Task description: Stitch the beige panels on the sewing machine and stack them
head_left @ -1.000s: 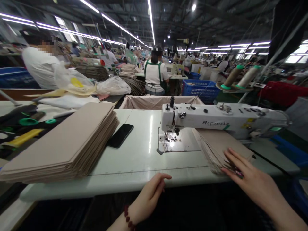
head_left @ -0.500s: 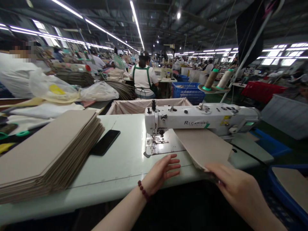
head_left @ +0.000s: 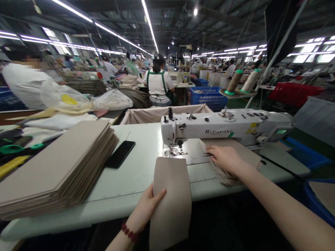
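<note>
The left hand [head_left: 144, 209], at the lower centre of the frame, is gripping a single beige panel [head_left: 171, 205] by its left edge, the thumb lying over its face; a dark red bead bracelet [head_left: 129, 232] is circling that wrist. The panel is standing out lengthwise over the near edge of the desk [head_left: 131, 181], its top end lying just in front of the needle area. The right hand [head_left: 225, 157], right of centre, is gripping a small metal tool [head_left: 208, 154], mostly hidden by the fingers, and is resting over a smaller stack of panels [head_left: 243, 148]; whether it is also pinching a panel, I cannot tell. A tall stack of panels [head_left: 60, 160] is occupying the left of the frame, with a black phone [head_left: 120, 154] lying just beside it. The white sewing machine [head_left: 193, 129] is extending from centre to right, its arm reaching over the smaller stack. Behind it, a cloth-lined bin [head_left: 149, 115] is standing at centre, and a brown thread spool [head_left: 235, 82] and a pale thread spool [head_left: 250, 81] are standing at upper right. Farther off, a blue crate [head_left: 208, 97] is sitting right of centre, and a co-worker in green apron straps [head_left: 157, 85] is facing away.
</note>
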A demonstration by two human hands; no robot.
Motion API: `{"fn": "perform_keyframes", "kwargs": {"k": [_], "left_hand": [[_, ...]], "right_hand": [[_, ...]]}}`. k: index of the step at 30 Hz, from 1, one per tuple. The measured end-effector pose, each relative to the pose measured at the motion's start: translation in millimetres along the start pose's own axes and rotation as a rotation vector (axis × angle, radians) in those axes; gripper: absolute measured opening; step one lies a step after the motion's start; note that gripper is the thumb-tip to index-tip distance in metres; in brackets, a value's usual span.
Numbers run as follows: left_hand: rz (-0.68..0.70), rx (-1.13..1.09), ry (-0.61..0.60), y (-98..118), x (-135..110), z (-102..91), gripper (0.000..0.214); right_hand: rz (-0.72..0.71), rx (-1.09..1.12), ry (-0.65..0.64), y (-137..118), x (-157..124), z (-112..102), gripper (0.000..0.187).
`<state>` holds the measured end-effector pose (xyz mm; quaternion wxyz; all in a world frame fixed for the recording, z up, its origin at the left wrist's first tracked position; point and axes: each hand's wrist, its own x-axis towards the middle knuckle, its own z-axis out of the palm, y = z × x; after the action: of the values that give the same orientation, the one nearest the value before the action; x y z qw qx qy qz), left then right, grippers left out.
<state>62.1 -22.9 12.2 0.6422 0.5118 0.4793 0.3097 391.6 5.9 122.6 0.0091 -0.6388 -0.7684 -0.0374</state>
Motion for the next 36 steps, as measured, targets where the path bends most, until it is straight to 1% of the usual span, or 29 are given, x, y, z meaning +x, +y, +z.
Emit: {"fn": "perform_keyframes", "kwargs": {"k": [2, 4, 5, 6, 7, 8, 9, 10, 11, 12, 14, 17, 21, 25, 27, 29, 33, 36], "left_hand": [[0.114, 0.235, 0.219, -6.3, -4.2, -28.2, 0.066], [0.271, 0.488, 0.451, -11.0, -4.4, -47.1, 0.076], [0.358, 0.631, 0.536, -12.5, -3.1, -52.6, 0.076], [0.442, 0.782, 0.57, -13.3, -1.1, -55.9, 0.072], [0.521, 0.934, 0.537, -13.4, 1.4, -57.2, 0.066], [0.579, 1.077, 0.445, -12.6, 4.2, -57.3, 0.063], [0.606, 1.199, 0.322, -11.2, 7.1, -56.6, 0.062], [0.607, 1.288, 0.203, -9.2, 9.8, -55.5, 0.062], [0.595, 1.342, 0.112, -6.8, 12.3, -54.3, 0.061], [0.574, 1.375, 0.059, -4.2, 14.5, -53.2, 0.06], [0.529, 1.4, 0.055, 0.9, 18.5, -51.4, 0.058], [0.505, 1.389, 0.084, 6.6, 26.9, -47.7, 0.057], [0.49, 1.344, 0.116, 9.4, 45.1, -37.4, 0.057], [0.477, 1.304, 0.146, 9.6, 58.6, -26.0, 0.058], [0.464, 1.294, 0.146, 11.8, 61.3, -25.3, 0.058], [0.454, 1.281, 0.11, 16.6, 63.0, -29.5, 0.057], [0.481, 1.246, -0.043, 28.3, 67.2, -45.4, 0.054], [0.494, 1.242, -0.078, 31.7, 70.0, -51.7, 0.054]], "right_hand": [[0.016, 0.0, 0.009, -9.5, 4.0, 6.6, 0.029], [-0.008, 0.007, 0.008, -30.1, 4.7, 14.7, 0.027], [-0.047, 0.027, 0.002, -43.0, 5.9, 20.6, 0.028], [-0.095, 0.053, -0.008, -56.6, 8.4, 28.1, 0.031], [-0.142, 0.087, -0.017, -70.0, 12.5, 37.1, 0.034], [-0.177, 0.121, -0.026, -82.4, 18.3, 47.2, 0.039], [-0.197, 0.153, -0.033, -93.1, 25.3, 57.7, 0.045], [-0.204, 0.179, -0.038, -101.6, 33.0, 68.0, 0.051], [-0.202, 0.196, -0.04, -107.5, 40.6, 77.5, 0.055], [-0.202, 0.212, -0.041, -110.9, 47.5, 85.7, 0.059], [-0.208, 0.225, -0.036, -111.9, 57.0, 98.0, 0.063], [-0.196, 0.27, 0.01, -106.8, 60.3, 108.5, 0.059], [-0.173, 0.338, 0.06, -103.7, 58.1, 115.6, 0.059], [-0.165, 0.323, 0.049, -105.2, 59.9, 119.3, 0.059], [-0.161, 0.308, 0.038, -105.2, 61.4, 120.5, 0.06], [-0.163, 0.303, 0.032, -104.6, 62.4, 121.3, 0.061], [-0.167, 0.289, 0.027, -103.7, 63.5, 122.0, 0.061], [-0.169, 0.282, 0.026, -103.7, 64.1, 122.2, 0.059]]}}
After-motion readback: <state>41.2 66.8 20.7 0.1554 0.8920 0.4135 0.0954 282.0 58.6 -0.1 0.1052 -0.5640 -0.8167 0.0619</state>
